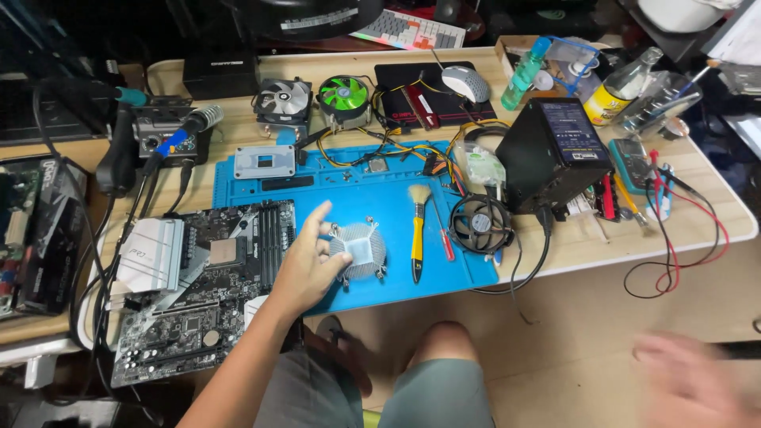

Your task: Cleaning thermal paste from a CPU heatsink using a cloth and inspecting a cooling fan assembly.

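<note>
Lying just right of the left hand [305,265]: round finned heatsink [359,250].

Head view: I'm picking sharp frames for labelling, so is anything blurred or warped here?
Head view: the right hand at the lower right is smeared by motion blur; the left hand by the round heatsink is sharp; the table edge bows from wide-lens distortion.

A light wooden table [697,206] with rounded corners is seen running across the view above and beside the hands, its top brightly and evenly lit. Below its front edge, around the hands, a pale beige floor [571,333] is shown. Behind the table, far from the hands, the room is left dark. To the left of the hands, a lower shelf edge [32,329] is glimpsed in shadow.
</note>
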